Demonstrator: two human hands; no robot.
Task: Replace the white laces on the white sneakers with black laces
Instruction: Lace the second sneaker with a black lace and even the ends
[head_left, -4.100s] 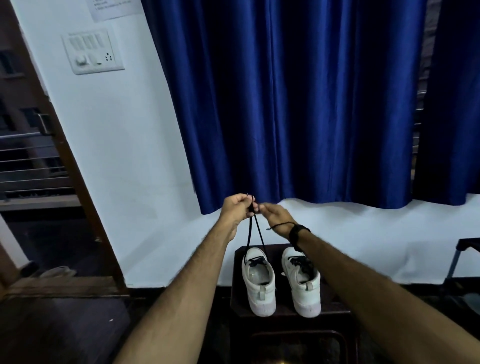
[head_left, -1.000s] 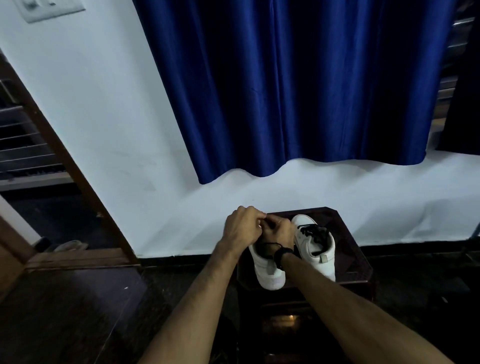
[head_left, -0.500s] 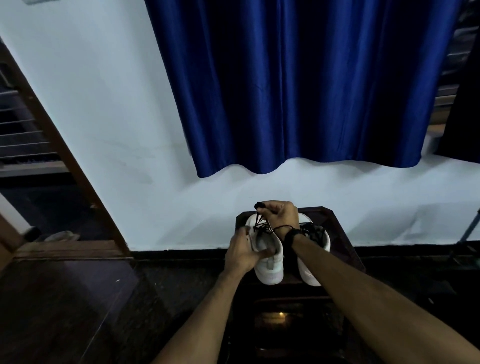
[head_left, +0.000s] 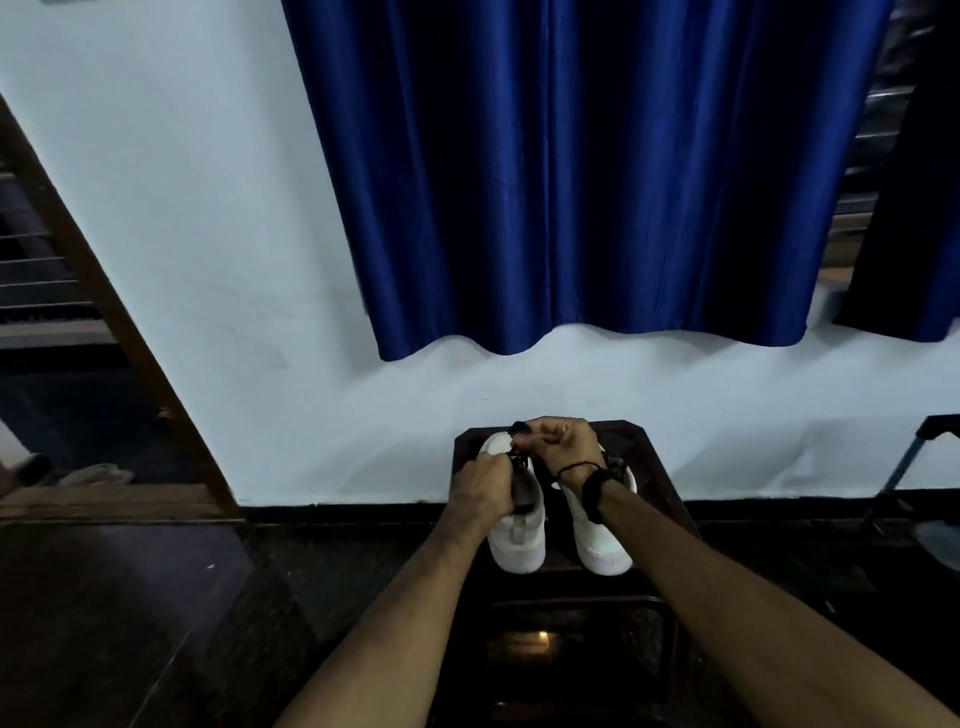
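My left hand (head_left: 480, 491) rests on the left sneaker (head_left: 517, 535), fingers curled at its tongue; what they grip I cannot tell. Both sneakers stand side by side on the dark stand (head_left: 670, 499). My right hand (head_left: 558, 447), fingers curled, pinches the black lace (head_left: 518, 427) above the left sneaker. The right sneaker (head_left: 602, 545) stands just beside.
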